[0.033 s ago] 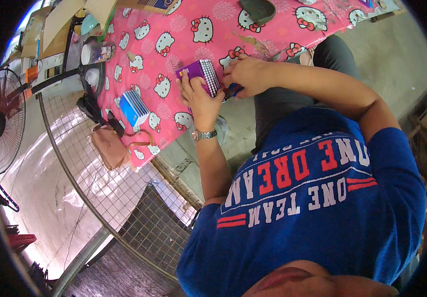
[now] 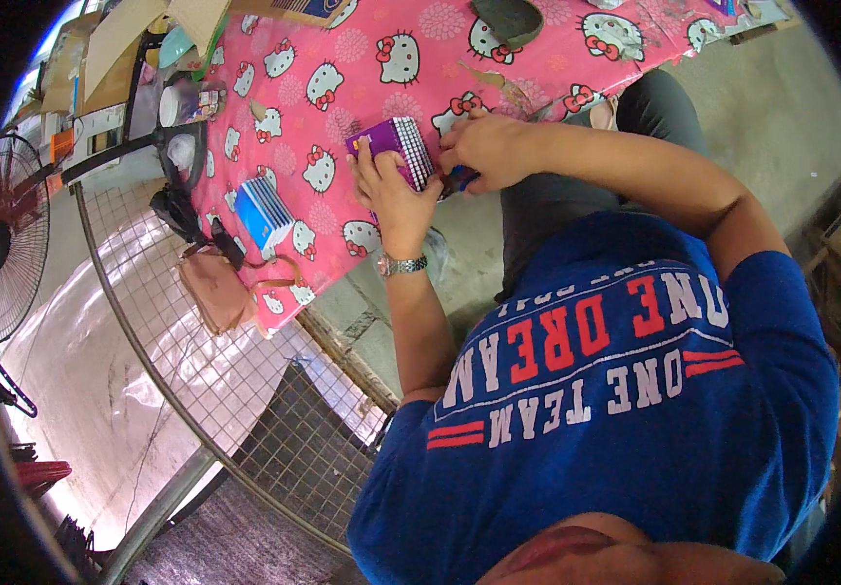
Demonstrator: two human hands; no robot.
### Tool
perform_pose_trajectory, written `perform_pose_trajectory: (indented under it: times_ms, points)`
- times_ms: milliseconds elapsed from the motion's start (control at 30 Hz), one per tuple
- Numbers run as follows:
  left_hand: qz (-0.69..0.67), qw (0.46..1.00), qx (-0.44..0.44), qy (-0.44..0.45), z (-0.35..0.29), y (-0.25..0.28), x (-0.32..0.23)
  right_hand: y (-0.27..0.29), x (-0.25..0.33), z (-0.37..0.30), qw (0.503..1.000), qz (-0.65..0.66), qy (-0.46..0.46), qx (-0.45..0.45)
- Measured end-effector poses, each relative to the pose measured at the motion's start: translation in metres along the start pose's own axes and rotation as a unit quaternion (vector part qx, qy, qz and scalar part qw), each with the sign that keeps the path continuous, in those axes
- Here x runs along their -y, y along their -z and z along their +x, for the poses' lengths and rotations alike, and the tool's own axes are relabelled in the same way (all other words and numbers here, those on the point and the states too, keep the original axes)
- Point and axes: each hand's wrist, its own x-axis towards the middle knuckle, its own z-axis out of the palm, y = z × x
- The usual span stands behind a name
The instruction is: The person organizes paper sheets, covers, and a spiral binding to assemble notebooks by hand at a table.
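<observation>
Barely anything has moved since the earlier frame: the left hand (image 2: 393, 190) grasps a purple block (image 2: 386, 136).
Beneath its fingers, on pink cloth (image 2: 289, 93), the block shows a flat purple face and a side rowed with white cells; just right, the right hand (image 2: 489, 151) curls round a dark-blue item (image 2: 460, 178), mostly hidden.
</observation>
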Motion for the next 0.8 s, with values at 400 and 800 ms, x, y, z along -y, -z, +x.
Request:
perform_pose_trajectory:
  times_ms: [400, 800]
  points:
    - [-0.022, 0.999, 0.023, 0.016, 0.001, -0.001, 0.003, 0.012, 0.011, 0.032, 0.973, 0.031, -0.076, 0.214]
    - [-0.031, 0.999, 0.029, 0.016, 0.001, 0.000, 0.004, -0.004, 0.012, 0.005, 0.994, -0.100, -0.015, 0.049]
